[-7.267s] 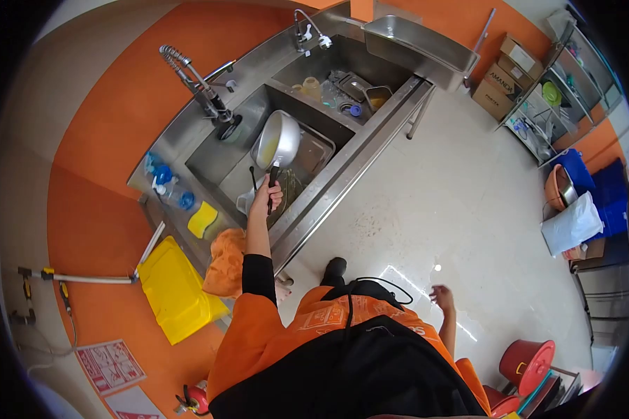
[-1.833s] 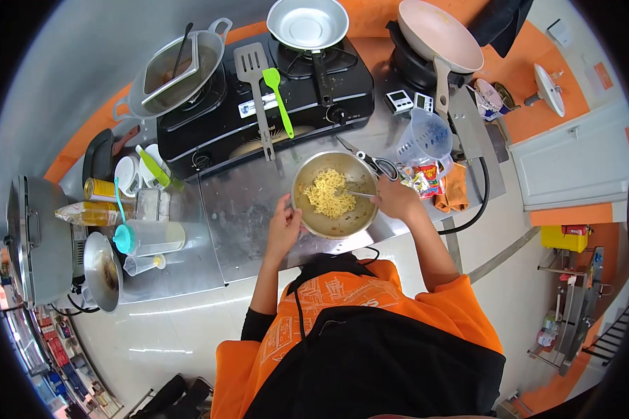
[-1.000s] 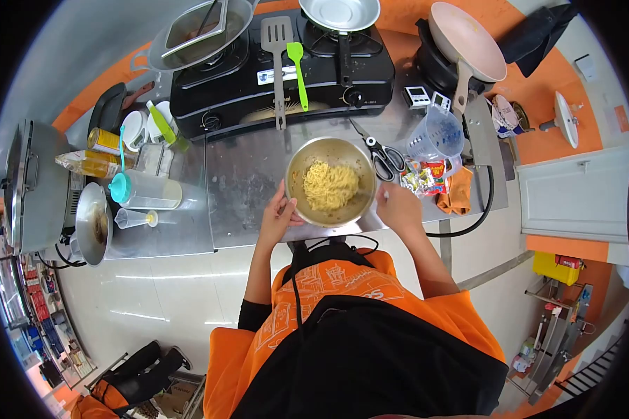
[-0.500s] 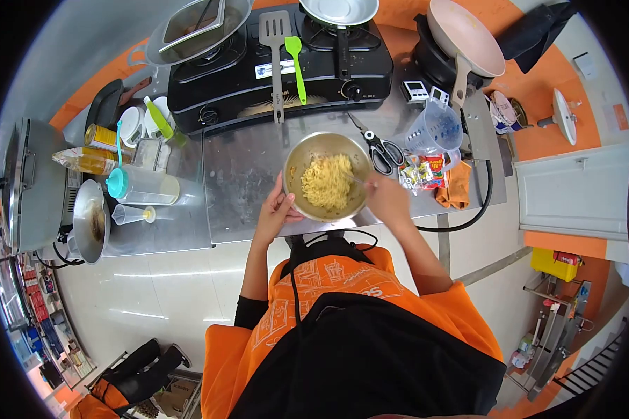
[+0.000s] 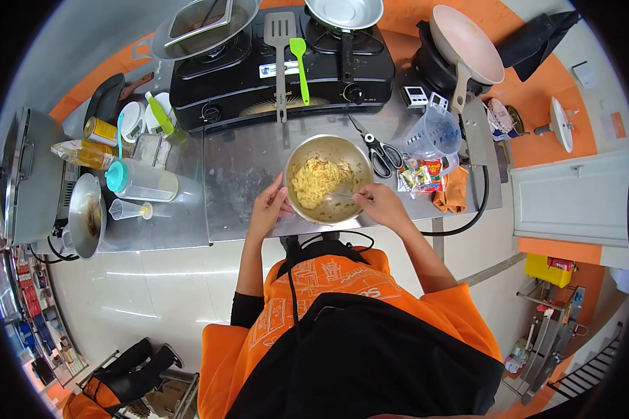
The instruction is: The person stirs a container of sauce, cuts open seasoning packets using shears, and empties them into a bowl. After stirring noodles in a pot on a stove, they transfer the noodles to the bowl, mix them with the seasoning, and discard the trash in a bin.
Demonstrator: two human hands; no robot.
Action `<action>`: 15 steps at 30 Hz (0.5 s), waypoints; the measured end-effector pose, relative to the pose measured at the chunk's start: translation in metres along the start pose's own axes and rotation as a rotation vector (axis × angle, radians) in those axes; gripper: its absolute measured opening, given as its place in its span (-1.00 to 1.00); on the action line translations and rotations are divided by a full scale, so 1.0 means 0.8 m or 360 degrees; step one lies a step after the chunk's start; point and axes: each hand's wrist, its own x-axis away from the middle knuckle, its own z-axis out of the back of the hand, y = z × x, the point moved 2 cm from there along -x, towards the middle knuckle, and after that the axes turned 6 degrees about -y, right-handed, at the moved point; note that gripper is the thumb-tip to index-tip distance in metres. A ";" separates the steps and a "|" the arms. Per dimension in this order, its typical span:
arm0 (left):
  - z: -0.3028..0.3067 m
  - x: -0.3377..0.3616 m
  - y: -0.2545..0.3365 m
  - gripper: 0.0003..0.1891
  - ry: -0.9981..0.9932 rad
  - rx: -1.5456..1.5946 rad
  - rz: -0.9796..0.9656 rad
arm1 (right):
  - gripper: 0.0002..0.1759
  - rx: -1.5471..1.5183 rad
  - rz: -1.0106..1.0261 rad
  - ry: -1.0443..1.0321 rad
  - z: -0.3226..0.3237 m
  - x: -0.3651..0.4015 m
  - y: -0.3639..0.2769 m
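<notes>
A steel mixing bowl (image 5: 363,155) stands near the front edge of the metal counter, holding yellow noodles (image 5: 313,183) heaped toward its left side. Brown bits of seasoning cling to the noodles and the bowl's inner wall. My left hand (image 5: 269,207) grips the bowl's left rim, thumb at the edge and fingers around the outside. In my right hand (image 5: 382,207), closed at the bowl's lower right rim, is a thin metal utensil (image 5: 341,195) that reaches down into the noodles. Its tip is buried, so whether it is a fork or spoon I cannot tell.
Black scissors (image 5: 383,157) lie right of the bowl, near torn seasoning packets (image 5: 426,176), an orange cloth (image 5: 452,190) and a measuring jug (image 5: 433,133). Behind is a gas stove (image 5: 258,91) with a grey spatula (image 5: 280,56) across it. Bottles and a blue-lidded pitcher (image 5: 147,183) stand left.
The noodles have shifted toward the bowl's left side, baring the lower right. My right hand has moved slightly with the utensil, while my left hand stays on the rim.
</notes>
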 end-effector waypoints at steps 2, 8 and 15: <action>-0.001 0.000 -0.001 -0.50 0.0004 0.0060 -0.0022 | -0.79 -0.0079 -0.0018 0.0149 0.003 0.001 -0.003; 0.000 0.002 0.000 -0.51 -0.0030 0.0150 0.0005 | -0.82 0.0633 -0.0092 0.0512 0.059 0.018 -0.058; -0.006 0.001 0.004 -0.71 0.0024 0.0206 0.0000 | -0.83 0.0933 0.0181 0.0078 0.011 0.033 -0.071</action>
